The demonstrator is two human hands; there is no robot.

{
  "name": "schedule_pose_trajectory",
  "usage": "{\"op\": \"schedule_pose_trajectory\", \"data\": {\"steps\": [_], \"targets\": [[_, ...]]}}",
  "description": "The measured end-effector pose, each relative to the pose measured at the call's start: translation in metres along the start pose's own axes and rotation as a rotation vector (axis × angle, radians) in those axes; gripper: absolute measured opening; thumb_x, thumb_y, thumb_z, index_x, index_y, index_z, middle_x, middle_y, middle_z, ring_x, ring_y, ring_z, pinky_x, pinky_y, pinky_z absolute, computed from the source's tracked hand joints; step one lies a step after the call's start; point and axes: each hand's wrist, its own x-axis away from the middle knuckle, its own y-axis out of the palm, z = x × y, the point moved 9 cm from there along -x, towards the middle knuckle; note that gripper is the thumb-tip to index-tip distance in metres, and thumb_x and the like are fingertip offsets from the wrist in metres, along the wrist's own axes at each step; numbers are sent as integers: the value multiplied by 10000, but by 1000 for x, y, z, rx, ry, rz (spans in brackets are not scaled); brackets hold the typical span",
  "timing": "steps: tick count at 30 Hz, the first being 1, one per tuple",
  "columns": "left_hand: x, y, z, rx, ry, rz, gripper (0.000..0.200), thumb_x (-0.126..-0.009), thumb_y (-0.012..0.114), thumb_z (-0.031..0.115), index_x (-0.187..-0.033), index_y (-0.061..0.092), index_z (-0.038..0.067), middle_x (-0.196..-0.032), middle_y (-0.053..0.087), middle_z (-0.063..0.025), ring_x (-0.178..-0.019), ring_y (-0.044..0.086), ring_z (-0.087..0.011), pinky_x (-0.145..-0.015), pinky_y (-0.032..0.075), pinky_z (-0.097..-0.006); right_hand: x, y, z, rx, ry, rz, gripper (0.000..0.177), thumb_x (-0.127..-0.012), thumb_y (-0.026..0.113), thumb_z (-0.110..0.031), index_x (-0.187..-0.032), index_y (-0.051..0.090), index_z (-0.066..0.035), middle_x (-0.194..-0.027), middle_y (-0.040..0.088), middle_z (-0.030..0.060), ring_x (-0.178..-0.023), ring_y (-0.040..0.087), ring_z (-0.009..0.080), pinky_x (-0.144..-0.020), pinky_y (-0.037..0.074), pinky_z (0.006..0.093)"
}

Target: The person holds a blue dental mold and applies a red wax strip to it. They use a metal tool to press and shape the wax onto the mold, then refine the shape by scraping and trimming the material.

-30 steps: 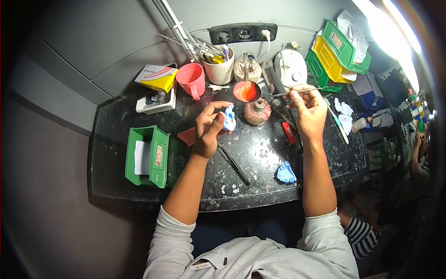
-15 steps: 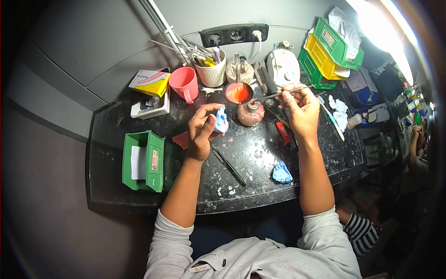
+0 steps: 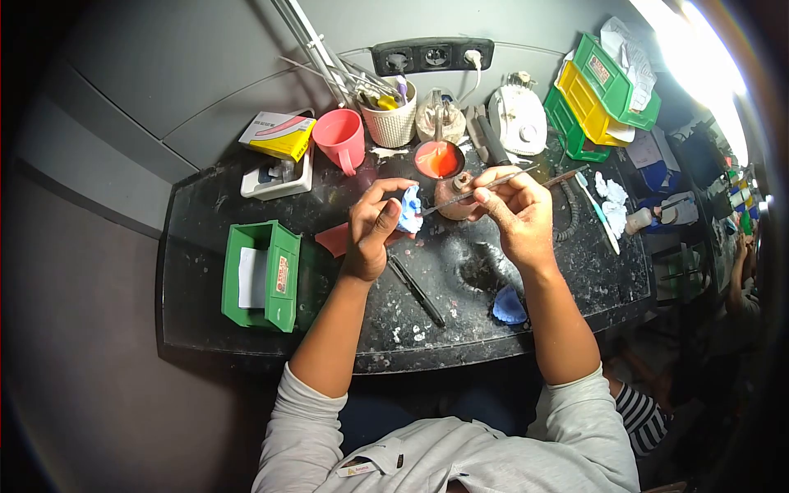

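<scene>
My left hand [image 3: 368,234] is closed around a light blue dental cast [image 3: 409,210], held upright above the table with pinkish material on it. My right hand [image 3: 521,215] pinches a thin metal wax carver [image 3: 516,173] by its shaft. The carver's tip points left and meets, or nearly meets, the cast's right side. Behind my right hand is a glass spirit burner [image 3: 448,195], partly covered by the hand and carver. A small pan of melted red wax [image 3: 440,160] sits just beyond it. Another blue dental cast [image 3: 509,306] lies near the table's front edge.
A black pen [image 3: 416,291] and a pink wax sheet [image 3: 332,239] lie near my left forearm. A green bin [image 3: 283,283] stands at left. Further back are a pink mug [image 3: 339,138], a tool cup [image 3: 388,125] and stacked bins [image 3: 604,90]. Other people show at far right.
My right hand has moved left and down, bringing the carver's tip from beyond the burner to the cast. My left hand still holds the cast. The whole view has shifted slightly.
</scene>
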Motion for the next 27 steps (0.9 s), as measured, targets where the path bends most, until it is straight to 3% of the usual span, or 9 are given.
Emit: {"op": "schedule_pose_trajectory", "data": {"steps": [7, 16, 24, 27], "targets": [[0, -3, -4, -24, -7, -29, 645, -1002, 576, 501, -909, 679, -129, -1225, 591, -124, -709, 635, -90, -600, 474, -190, 0, 1, 0, -1, 25, -15, 119, -940, 674, 9, -1049, 631, 29, -981, 727, 118, -864, 717, 162, -707, 598, 285], [0, 0, 3, 6, 7, -3, 639, -992, 587, 516, -1064, 659, -115, -1054, 638, -98, -717, 634, -91, -630, 488, -202, -1, -1, -3, 19, 0, -11, 113, -946, 667, 5, -1050, 628, 24, -976, 724, 113, -866, 710, 161, -692, 601, 290], [0, -3, -3, -24, 1, -18, 642, -1006, 576, 480, -804, 694, -118, -1241, 594, -163, -729, 641, -115, -649, 513, -222, 3, 3, -6, 48, -32, -4, 108, -937, 670, 27, -1038, 634, 40, -976, 701, 100, -866, 707, 159, -711, 593, 285], [0, -4, -4, -39, 16, -29, 611, -1003, 585, 473, -869, 698, -112, -1226, 604, -150, -728, 639, -107, -654, 510, -214, 4, 6, -11, 89, -45, -3, 104, -930, 675, 39, -1026, 637, 50, -985, 693, 101, -868, 707, 160, -727, 593, 289]]}}
